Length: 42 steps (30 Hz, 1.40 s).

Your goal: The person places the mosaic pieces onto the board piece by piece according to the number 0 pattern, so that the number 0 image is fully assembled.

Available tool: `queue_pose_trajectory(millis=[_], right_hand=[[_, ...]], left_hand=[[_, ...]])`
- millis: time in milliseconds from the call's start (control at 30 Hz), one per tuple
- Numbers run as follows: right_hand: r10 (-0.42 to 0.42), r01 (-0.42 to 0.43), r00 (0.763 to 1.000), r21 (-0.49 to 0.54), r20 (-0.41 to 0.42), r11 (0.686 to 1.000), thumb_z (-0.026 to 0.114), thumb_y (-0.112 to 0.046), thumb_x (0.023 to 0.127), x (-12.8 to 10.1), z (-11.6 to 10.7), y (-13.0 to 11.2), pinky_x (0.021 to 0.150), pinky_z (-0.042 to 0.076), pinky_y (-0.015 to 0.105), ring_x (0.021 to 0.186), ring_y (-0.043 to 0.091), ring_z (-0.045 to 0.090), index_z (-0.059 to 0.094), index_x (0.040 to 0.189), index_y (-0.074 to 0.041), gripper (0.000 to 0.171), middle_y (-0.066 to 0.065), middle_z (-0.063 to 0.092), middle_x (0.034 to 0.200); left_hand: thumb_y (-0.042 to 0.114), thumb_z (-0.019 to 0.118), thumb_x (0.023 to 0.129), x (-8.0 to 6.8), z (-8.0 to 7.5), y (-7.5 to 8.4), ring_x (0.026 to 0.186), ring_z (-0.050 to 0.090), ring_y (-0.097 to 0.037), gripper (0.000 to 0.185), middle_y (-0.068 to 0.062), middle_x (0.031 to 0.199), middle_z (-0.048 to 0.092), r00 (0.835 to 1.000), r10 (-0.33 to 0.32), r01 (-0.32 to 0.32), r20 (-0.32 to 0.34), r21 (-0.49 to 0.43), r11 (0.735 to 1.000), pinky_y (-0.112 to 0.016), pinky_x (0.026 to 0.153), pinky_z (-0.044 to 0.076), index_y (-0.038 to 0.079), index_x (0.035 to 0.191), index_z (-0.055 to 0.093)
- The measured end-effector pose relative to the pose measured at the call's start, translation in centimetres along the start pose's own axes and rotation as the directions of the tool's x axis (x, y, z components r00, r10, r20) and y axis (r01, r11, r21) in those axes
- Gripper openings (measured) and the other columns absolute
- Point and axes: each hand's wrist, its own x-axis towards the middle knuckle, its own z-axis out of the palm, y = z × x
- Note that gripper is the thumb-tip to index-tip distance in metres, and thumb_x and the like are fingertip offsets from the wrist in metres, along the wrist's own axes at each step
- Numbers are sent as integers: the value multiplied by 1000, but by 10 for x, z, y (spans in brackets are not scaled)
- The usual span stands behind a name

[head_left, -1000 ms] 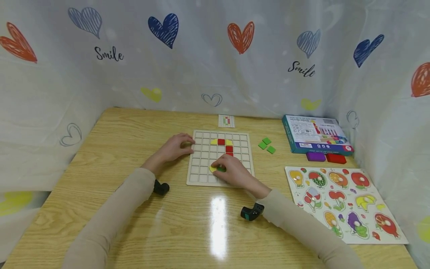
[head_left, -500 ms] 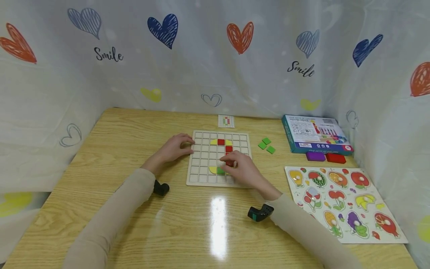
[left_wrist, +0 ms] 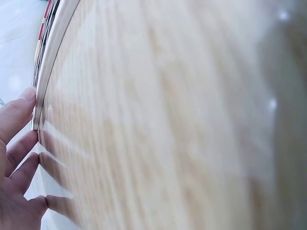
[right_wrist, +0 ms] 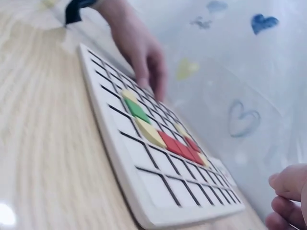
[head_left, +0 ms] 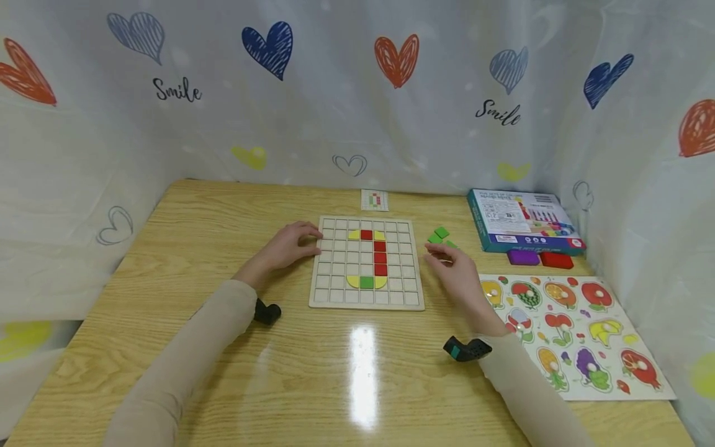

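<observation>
A square grid board [head_left: 337, 269] lies on the table. Set in its cells are several red tiles [head_left: 380, 257], one green tile [head_left: 366, 282] and several yellow quarter-round tiles [right_wrist: 149, 132]. My left hand [head_left: 287, 246] rests at the board's left edge, thumb and fingertips touching its side in the left wrist view. To the right of the board is my right hand [head_left: 459, 279], its fingers loosely bent with nothing visible between them. Just past its fingertips lie loose green tiles [head_left: 441, 232], one partly hidden by the hand.
Behind the board lies a small pattern card [head_left: 374, 200]. At the back right is a box [head_left: 525, 220], with a purple block [head_left: 523, 257] and a red block [head_left: 556, 260] before it. A fruit puzzle board [head_left: 609, 360] lies under the right forearm's far side.
My right hand has left the board's lower rows and moved right toward the loose green tiles, uncovering the lower red and yellow tiles. My left hand has stayed at the edge.
</observation>
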Motion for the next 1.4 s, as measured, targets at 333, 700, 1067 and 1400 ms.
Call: queue_pose_trajectory(millis=[333, 700, 1067, 1400], right_hand=[[42, -49, 996, -87, -80, 995, 59, -25, 99, 19, -39, 26, 100, 45, 46, 121, 34, 52, 49, 142, -2, 49, 20, 53, 134], [40, -41, 999, -194, -8, 980, 61, -22, 97, 34, -44, 36, 100, 44, 47, 119, 36, 53, 46, 143, 4, 54, 25, 54, 132], [-6, 8, 1000, -289, 6, 957, 64, -21, 95, 41, -44, 40, 91, 47, 47, 107, 33, 57, 55, 136, 2, 48, 23, 60, 122], [-14, 22, 1000, -324, 25, 946, 63, -19, 97, 44, -42, 41, 83, 48, 44, 99, 32, 58, 60, 131, 1, 40, 22, 62, 117]], left_hand=[[25, 68, 93, 2, -2, 2, 138, 34, -38, 39, -19, 143, 46, 1000, -12, 12, -1, 15, 1000, -53, 116, 20, 6, 127, 63], [24, 68, 94, 2, -4, 5, 137, 35, -38, 38, -19, 142, 48, 1000, 6, -6, 1, 16, 1000, -53, 115, 21, 5, 126, 63], [23, 70, 93, 3, -1, 4, 134, 39, -36, 37, -18, 138, 51, 1000, 24, -24, -9, 5, 1000, -52, 114, 24, 5, 125, 64], [22, 70, 92, 0, 0, 3, 132, 41, -37, 37, -18, 137, 51, 1000, 20, -20, -13, 5, 1000, -53, 114, 25, 4, 124, 64]])
